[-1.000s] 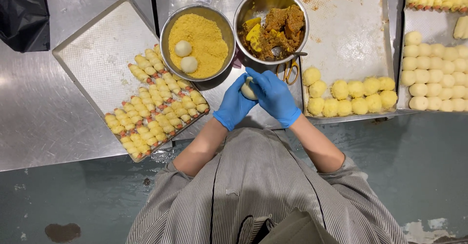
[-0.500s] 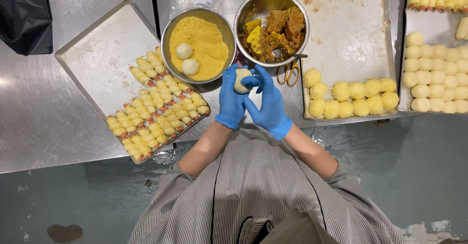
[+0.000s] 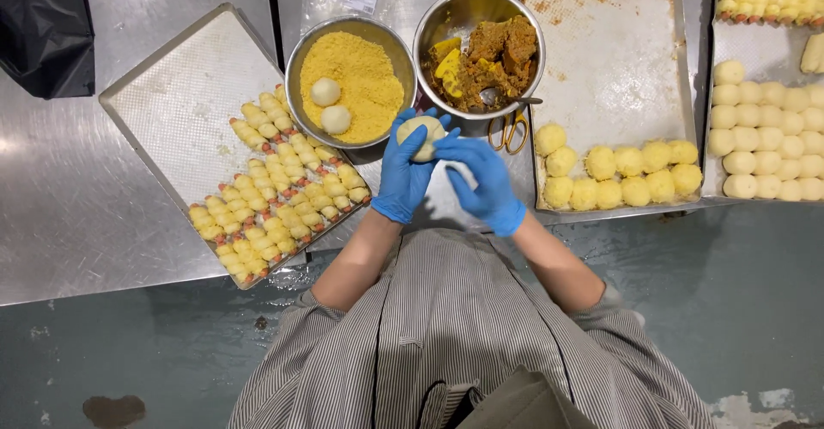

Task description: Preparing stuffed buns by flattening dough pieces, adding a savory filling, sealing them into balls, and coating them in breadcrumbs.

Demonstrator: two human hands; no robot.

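Both my hands wear blue gloves. My left hand point(image 3: 405, 176) cups a pale dough ball point(image 3: 423, 134) just in front of the two metal bowls. My right hand point(image 3: 481, 180) has its fingertips on the ball's right side. Behind the ball to the left, a bowl of yellow crumbs point(image 3: 296, 51) holds two dough balls point(image 3: 330, 105). To the right, a second bowl point(image 3: 468, 4) holds brown and yellow filling with a spoon point(image 3: 506, 99) in it.
A tray point(image 3: 163, 103) at left carries rows of small rolled pastries. A tray point(image 3: 609, 51) at right holds crumbed yellow balls point(image 3: 618, 176). Farther right, another tray point(image 3: 747, 47) has plain dough balls. Yellow-handled scissors point(image 3: 508, 133) lie by the filling bowl. A black bag point(image 3: 43, 26) sits far left.
The hands moved up from the table edge toward the bowls, carrying the dough ball. The ball, earlier enclosed between both palms, now shows at my left hand's fingertips.
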